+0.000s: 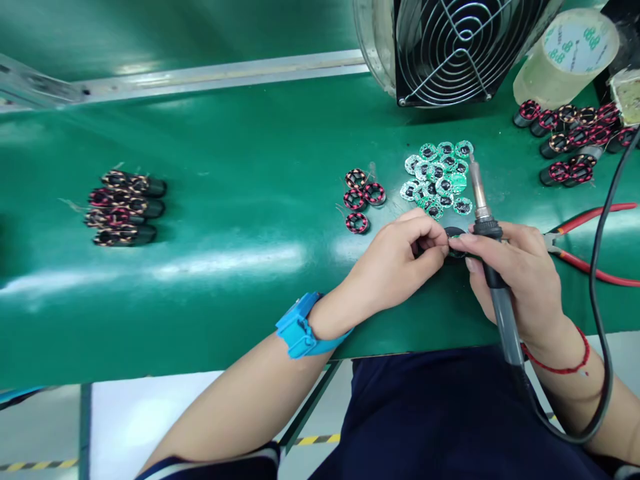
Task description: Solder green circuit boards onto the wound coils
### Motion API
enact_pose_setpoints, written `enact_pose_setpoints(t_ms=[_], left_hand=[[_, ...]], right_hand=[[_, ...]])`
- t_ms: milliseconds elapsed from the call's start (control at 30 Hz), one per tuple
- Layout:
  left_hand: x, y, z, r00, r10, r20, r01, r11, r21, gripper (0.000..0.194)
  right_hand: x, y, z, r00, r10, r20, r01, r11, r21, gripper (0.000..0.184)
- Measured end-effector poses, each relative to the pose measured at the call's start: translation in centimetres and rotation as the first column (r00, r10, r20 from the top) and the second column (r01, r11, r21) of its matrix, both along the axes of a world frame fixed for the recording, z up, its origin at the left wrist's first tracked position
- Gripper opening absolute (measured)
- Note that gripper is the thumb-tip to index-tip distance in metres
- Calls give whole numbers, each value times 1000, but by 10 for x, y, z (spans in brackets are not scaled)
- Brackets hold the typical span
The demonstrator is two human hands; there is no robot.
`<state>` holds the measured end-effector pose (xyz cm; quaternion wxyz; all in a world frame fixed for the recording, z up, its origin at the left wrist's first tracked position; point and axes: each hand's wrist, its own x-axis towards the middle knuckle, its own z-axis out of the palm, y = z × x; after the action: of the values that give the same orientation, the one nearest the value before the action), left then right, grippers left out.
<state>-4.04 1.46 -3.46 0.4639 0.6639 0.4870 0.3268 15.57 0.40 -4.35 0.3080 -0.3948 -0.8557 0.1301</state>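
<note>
My right hand (525,277) is closed round a soldering iron (506,323), its metal tip pointing up and away toward the small round circuit boards (445,183). Thumb and fingers of my left hand (403,263) pinch at the edge of a dark ring-shaped piece (456,233), which the fingers partly cover. One fingertip of the right hand also reaches this piece, close to the left fingertips. Just left of the boards stand several wire-wound motor coils (356,199) with red and copper windings. A blue wrist strap (300,327) is on my left wrist.
A fan (465,50) with a wire guard stands at the back, beside a tape roll (565,57). More coils (555,143) sit at right, another group (125,207) far left. Red-handled pliers (583,260) lie right of my hand. The iron's black cable (595,287) loops along the right.
</note>
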Motion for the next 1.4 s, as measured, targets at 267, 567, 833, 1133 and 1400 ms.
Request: enact_pose_setpoints(t_ms=[267, 567, 833, 1133, 1400], left_hand=[[1, 1, 1, 1000, 24, -9, -24, 1000, -13, 14], [1, 1, 2, 999, 39, -25, -39, 999, -12, 16], [1, 1, 2, 998, 35, -53, -34, 999, 12, 14], [1, 2, 1, 998, 29, -63, -28, 1000, 7, 16], [4, 3, 5, 994, 52, -99, -53, 999, -3, 17]], right_hand=[[1, -3, 2, 999, 55, 3, -55, 998, 19, 57], [1, -2, 3, 1000, 26, 12, -26, 1000, -6, 54], [1, -3, 3, 999, 47, 22, -47, 998, -37, 51], [2, 0, 2, 999, 33, 24, -32, 999, -29, 51], [-3, -1, 6, 979, -41, -201, 28, 997, -66, 55]])
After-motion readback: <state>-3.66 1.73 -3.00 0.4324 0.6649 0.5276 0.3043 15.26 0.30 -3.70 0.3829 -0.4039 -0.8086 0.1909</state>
